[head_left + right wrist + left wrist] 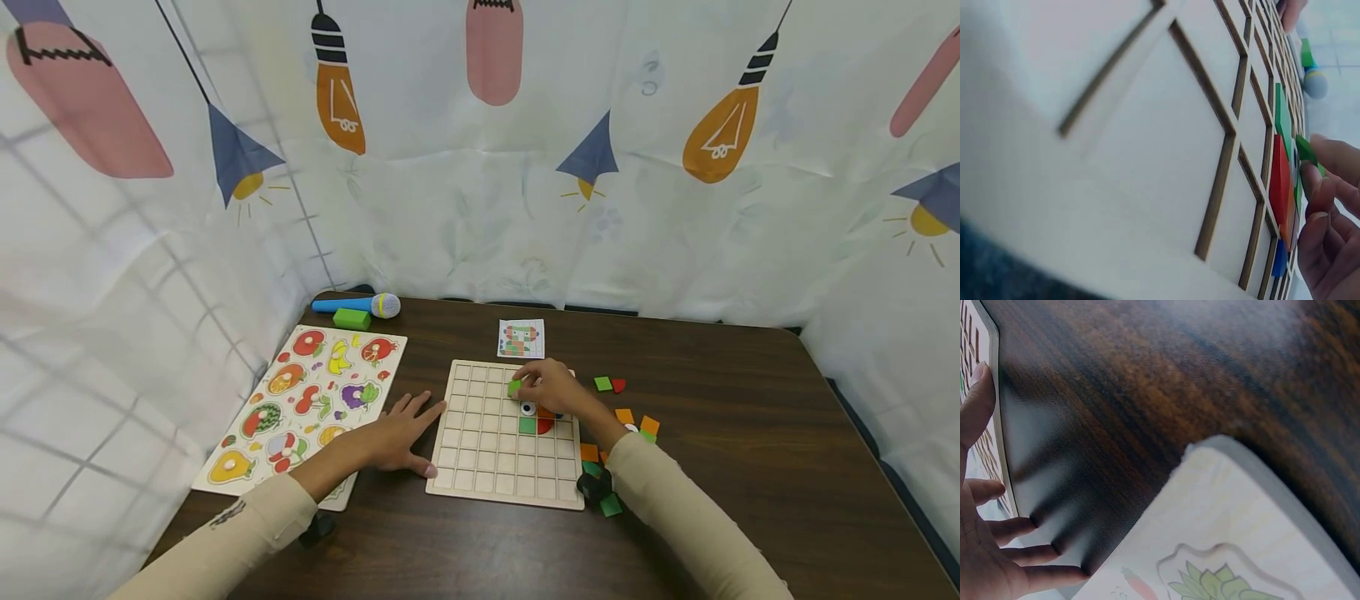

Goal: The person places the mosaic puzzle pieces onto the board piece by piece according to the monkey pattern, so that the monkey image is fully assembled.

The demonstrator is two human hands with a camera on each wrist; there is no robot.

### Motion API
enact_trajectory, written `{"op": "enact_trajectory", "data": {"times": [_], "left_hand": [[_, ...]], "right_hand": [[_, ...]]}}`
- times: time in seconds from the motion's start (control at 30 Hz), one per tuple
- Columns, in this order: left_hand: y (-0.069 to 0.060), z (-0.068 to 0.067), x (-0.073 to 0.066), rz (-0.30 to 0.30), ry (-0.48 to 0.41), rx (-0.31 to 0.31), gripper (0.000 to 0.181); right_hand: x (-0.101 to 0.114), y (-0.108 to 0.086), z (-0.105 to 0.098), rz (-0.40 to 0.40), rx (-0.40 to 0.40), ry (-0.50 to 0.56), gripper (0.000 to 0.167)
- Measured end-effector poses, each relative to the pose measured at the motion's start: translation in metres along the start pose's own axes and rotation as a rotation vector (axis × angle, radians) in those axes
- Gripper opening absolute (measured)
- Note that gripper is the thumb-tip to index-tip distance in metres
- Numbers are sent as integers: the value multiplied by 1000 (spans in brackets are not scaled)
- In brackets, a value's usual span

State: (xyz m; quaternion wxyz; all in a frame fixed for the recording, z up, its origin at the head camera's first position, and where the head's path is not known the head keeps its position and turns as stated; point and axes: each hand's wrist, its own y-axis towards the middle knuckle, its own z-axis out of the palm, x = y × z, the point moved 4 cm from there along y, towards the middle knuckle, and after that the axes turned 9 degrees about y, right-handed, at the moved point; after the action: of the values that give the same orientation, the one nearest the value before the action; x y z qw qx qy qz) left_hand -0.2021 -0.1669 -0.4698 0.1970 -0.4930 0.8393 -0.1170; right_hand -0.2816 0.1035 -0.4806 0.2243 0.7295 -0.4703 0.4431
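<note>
"Where are your hands?"

"Nearest, my left hand [397, 437] lies spread, holding nothing, its thumb at the left edge of the grid board [480, 450]."

"And your right?"

"Farther in, my right hand [553, 387] pinches a green tile [514, 388] in its fingertips."

"Where's that tile, exactly?"

"Over the board's far cells, just beyond and left of the eye tile [528, 408]; I can't tell whether it touches the board."

"Past that?"

"A pattern card [521, 338]."
</note>
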Motion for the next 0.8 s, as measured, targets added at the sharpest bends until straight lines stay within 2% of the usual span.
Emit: {"op": "enact_trajectory", "data": {"times": [0.33, 0.57, 0.7, 0.8], "left_hand": [[1, 1, 1, -2, 10, 7, 101], [1, 0, 0, -3, 8, 8, 103], [1, 0, 1, -9, 8, 13, 103], [1, 1, 1, -11, 10, 13, 103]], "right_hand": [[5, 6, 3, 56, -12, -108, 26], [7, 8, 4, 71, -25, -145, 25], [5, 9, 2, 43, -14, -150, 25], [1, 7, -4, 4, -5, -116, 24]]}}
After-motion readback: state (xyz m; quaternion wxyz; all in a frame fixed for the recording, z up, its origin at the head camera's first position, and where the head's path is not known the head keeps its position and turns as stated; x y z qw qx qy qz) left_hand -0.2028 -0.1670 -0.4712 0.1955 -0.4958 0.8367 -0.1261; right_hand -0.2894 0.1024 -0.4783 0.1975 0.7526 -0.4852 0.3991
